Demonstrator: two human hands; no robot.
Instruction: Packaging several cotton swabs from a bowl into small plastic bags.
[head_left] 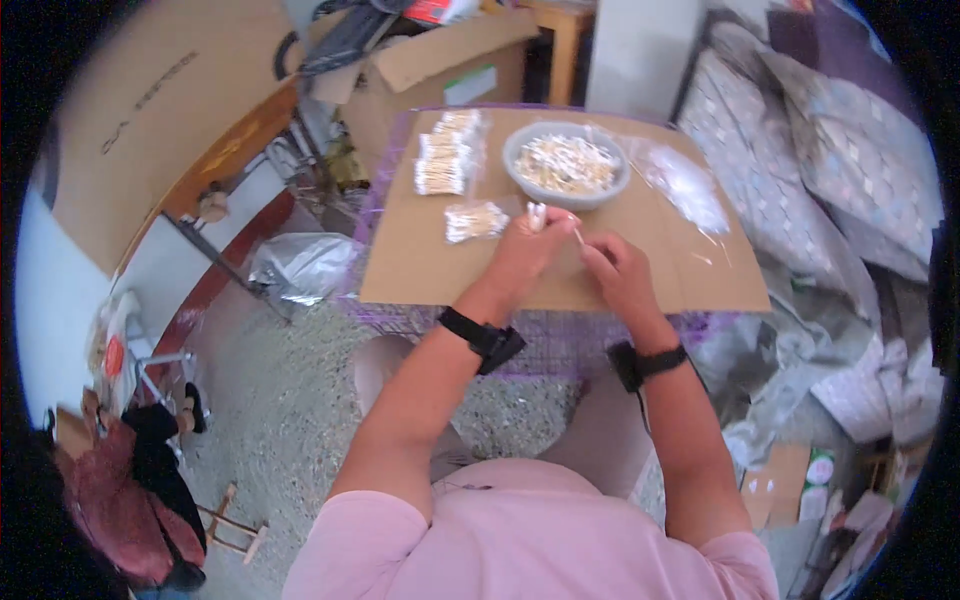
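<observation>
- Head view: left hand (526,250), fingers curled around several slim white-tipped cotton swabs (537,216)
- Right hand (620,272): fingers nearly together at one swab (578,236); cannot tell if gripping
- One round grey bowl (511,168) beyond

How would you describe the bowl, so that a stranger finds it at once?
Find the large brown cardboard sheet, lying flat in the upper middle. Near the centre of its far edge stands a round grey bowl. Unlike the swab packs to its left, it holds a loose, jumbled heap of cotton swabs.
</observation>
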